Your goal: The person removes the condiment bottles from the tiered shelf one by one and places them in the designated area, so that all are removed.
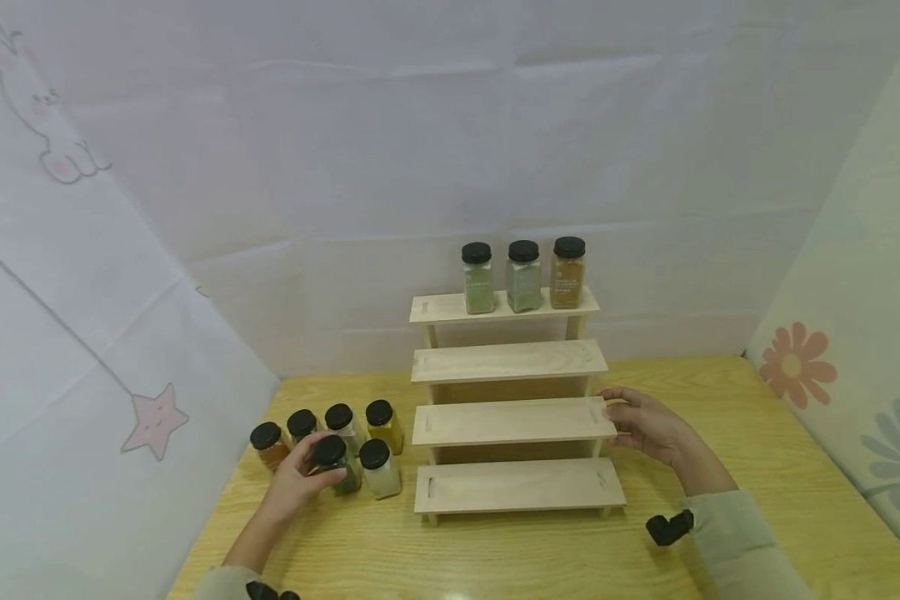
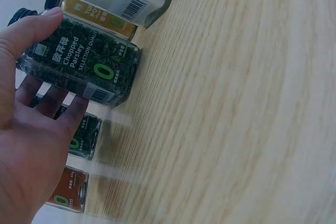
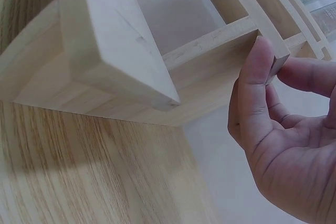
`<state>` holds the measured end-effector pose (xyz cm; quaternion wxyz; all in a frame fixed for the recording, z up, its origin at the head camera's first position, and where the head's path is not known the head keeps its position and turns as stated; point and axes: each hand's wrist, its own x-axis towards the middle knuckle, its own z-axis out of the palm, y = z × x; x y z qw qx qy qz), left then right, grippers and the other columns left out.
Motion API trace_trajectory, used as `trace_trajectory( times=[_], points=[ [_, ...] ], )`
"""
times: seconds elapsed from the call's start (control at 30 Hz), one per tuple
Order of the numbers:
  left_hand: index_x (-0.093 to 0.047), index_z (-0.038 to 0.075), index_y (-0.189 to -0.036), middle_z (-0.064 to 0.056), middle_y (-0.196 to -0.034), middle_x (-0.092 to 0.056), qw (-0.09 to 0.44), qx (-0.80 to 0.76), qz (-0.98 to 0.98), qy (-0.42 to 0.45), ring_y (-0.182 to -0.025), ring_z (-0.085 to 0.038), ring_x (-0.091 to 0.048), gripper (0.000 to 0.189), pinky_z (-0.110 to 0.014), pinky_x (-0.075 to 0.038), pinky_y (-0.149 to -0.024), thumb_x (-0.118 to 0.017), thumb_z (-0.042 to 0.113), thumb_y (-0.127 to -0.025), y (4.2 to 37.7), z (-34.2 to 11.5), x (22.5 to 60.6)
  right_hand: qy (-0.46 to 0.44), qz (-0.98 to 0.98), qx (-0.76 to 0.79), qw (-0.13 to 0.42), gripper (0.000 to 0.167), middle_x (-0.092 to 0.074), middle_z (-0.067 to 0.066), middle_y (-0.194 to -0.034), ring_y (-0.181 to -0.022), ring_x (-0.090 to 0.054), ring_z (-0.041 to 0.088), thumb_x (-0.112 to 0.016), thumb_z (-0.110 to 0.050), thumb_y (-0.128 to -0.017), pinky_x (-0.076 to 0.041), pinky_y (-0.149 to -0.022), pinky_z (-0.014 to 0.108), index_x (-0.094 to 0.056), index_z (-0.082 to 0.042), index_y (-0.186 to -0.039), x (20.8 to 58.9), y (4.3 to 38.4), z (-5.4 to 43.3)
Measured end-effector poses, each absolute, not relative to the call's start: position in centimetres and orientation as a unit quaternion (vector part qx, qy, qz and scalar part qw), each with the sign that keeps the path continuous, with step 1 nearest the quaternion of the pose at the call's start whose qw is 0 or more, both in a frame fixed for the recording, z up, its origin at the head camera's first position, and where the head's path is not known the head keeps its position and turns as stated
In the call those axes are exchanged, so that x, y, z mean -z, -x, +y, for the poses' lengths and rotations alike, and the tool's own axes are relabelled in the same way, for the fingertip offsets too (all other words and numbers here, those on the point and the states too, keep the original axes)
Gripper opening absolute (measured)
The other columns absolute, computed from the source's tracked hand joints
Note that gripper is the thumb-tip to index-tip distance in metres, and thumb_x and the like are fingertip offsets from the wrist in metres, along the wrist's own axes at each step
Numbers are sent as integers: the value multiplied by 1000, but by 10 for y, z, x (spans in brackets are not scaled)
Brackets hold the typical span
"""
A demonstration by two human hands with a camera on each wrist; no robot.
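Wooden rack (image 1: 513, 422) is pinched at one end by the right hand (image 1: 651, 427); left hand (image 1: 294, 482) grips a parsley jar (image 2: 86, 59), perhaps lifted.

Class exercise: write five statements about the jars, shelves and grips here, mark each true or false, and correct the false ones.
1. The left grip holds the chopped parsley jar. True.
2. Four jars stand on the top shelf. False: the top shelf bears three jars.
3. The right grip holds the second-lowest shelf. True.
4. Those three jars have white lids. False: their lids are black.
5. A yellow-filled jar stands on the table. True.
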<state>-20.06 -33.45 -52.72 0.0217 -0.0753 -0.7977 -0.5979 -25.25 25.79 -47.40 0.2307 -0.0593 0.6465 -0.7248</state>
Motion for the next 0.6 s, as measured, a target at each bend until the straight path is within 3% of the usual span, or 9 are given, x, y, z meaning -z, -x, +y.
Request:
trace_trajectory(
  times=[0.17, 0.33, 0.6],
  points=[
    [-44, 8, -148, -16, -148, -52, 14, 571, -817, 82, -117, -1, -56, 67, -23, -48, -91, -78, 7, -89, 198, -333, 521, 60, 641, 729, 232, 43, -63, 2, -110, -93, -65, 15, -57, -11, -104, -58, -77, 31, -37, -4, -141, 474, 253, 258],
    [-41, 11, -151, -18, -150, -47, 10, 552, -826, 109, -125, 0, -51, 67, -16, -43, -97, -74, 13, -94, 197, -336, 503, 59, 642, 729, 232, 38, -62, 2, -110, -93, -64, 15, -56, -11, -104, -58, -78, 32, -39, -6, -138, 475, 252, 258],
    [-41, 14, -152, -17, -145, -49, 40, 538, -828, 154, -131, -30, -52, 64, -24, -46, -104, -72, 13, -96, 206, -328, 446, 56, 644, 727, 230, 46, -63, 2, -111, -94, -65, 15, -56, -11, -104, -58, -78, 32, -33, -2, -143, 474, 252, 258]
  ],
)
